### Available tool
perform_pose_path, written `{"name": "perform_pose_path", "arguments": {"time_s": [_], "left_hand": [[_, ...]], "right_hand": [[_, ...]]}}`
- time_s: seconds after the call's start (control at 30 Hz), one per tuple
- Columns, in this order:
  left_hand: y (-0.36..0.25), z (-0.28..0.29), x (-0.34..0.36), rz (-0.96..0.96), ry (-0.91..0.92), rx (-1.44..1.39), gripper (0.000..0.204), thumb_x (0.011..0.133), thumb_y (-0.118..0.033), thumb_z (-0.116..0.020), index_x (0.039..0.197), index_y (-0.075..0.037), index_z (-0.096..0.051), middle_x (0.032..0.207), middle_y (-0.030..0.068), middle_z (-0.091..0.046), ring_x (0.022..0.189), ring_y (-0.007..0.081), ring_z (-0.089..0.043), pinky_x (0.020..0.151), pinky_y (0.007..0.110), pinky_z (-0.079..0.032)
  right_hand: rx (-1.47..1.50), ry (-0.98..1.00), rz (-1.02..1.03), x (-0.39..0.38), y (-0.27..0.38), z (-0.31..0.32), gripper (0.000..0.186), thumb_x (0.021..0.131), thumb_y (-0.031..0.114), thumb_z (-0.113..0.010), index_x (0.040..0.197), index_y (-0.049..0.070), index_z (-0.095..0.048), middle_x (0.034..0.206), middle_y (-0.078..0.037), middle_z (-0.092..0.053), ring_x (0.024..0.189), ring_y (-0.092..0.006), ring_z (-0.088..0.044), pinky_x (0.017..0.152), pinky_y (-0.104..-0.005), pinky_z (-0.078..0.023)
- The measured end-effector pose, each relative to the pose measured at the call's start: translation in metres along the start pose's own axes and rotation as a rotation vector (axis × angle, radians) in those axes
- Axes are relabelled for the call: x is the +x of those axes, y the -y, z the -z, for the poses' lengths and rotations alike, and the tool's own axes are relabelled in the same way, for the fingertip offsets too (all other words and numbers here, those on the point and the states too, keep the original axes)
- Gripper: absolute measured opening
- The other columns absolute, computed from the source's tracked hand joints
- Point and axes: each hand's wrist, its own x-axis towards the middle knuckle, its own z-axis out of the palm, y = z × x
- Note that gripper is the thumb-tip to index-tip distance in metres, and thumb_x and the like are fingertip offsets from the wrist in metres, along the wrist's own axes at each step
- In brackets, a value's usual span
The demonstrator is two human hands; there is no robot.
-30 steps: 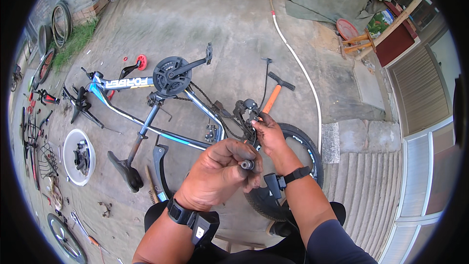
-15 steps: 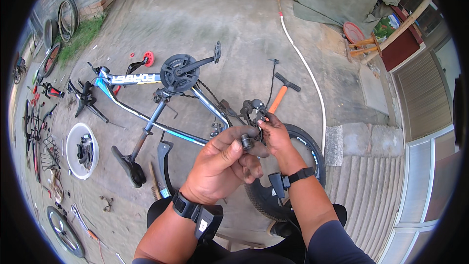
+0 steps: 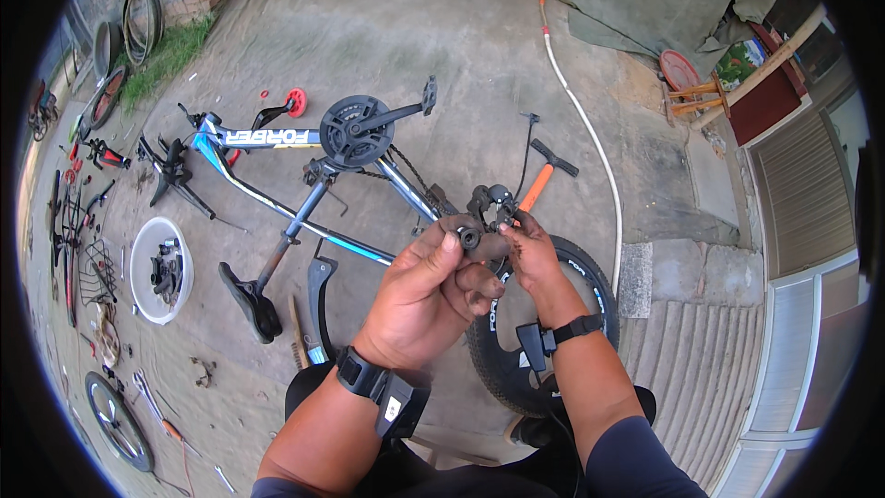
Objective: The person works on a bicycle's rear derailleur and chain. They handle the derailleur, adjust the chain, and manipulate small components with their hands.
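Observation:
A small black cylindrical part with a hole in its end is pinched between the thumb and fingers of my left hand. My dirty right hand grips the black rear derailleur with its fingertips, just right of the left hand. Both hands are over the rear end of a blue and white bicycle frame, which lies with its saddle toward me. The crankset and a slack chain are still on the frame. A fat-tyred wheel lies beneath my right forearm.
An orange-handled pump and a white hose lie on the concrete beyond my right hand. Left of the frame stands a white basin of parts. Wrenches and a loose wheel are at lower left; ribbed steps at right.
My left hand has turned the small black part so its holed end faces me more. The right hand stays at the derailleur. The whole view has shifted slightly.

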Motion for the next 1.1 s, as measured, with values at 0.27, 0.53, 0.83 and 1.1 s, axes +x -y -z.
{"name": "perform_pose_path", "arguments": {"time_s": [0.27,0.53,0.83,1.1], "left_hand": [[-0.001,0.012,0.005,-0.009,0.055,-0.099,0.024,0.107,-0.029,-0.054,0.119,-0.009,-0.060,0.111,0.0113,-0.074,0.090,0.0251,-0.074,0.071,0.030,-0.054],[-0.002,0.009,0.010,-0.081,-0.139,-0.116,0.023,0.106,-0.033,-0.056,0.107,-0.011,-0.064,0.101,0.0056,-0.069,0.079,0.0163,-0.061,0.066,0.028,-0.047],[-0.022,0.018,0.014,-0.219,-0.231,-0.119,0.023,0.107,-0.033,-0.055,0.101,-0.012,-0.060,0.094,0.0035,-0.067,0.077,0.0142,-0.055,0.067,0.029,-0.045],[-0.026,0.012,0.013,-0.250,-0.319,-0.091,0.021,0.106,-0.031,-0.054,0.101,-0.012,-0.061,0.091,0.0027,-0.066,0.077,0.0138,-0.055,0.065,0.028,-0.045]], "right_hand": [[-0.034,0.015,0.008,-0.002,0.005,-0.011,0.057,0.093,0.004,-0.069,0.144,-0.003,-0.045,0.113,-0.010,-0.065,0.104,-0.0190,-0.062,0.090,-0.0318,-0.050],[-0.147,0.068,0.105,-0.013,0.020,-0.034,0.060,0.091,-0.001,-0.070,0.146,-0.003,-0.044,0.114,-0.012,-0.068,0.102,-0.0182,-0.065,0.092,-0.0319,-0.051],[-0.266,0.114,0.188,-0.022,0.024,-0.040,0.065,0.091,-0.003,-0.070,0.150,-0.001,-0.040,0.115,-0.011,-0.067,0.100,-0.0147,-0.065,0.092,-0.0288,-0.052],[-0.169,0.109,0.118,-0.020,0.022,-0.032,0.061,0.092,-0.002,-0.069,0.148,-0.004,-0.043,0.120,-0.013,-0.066,0.108,-0.0186,-0.063,0.095,-0.0311,-0.051]]}}
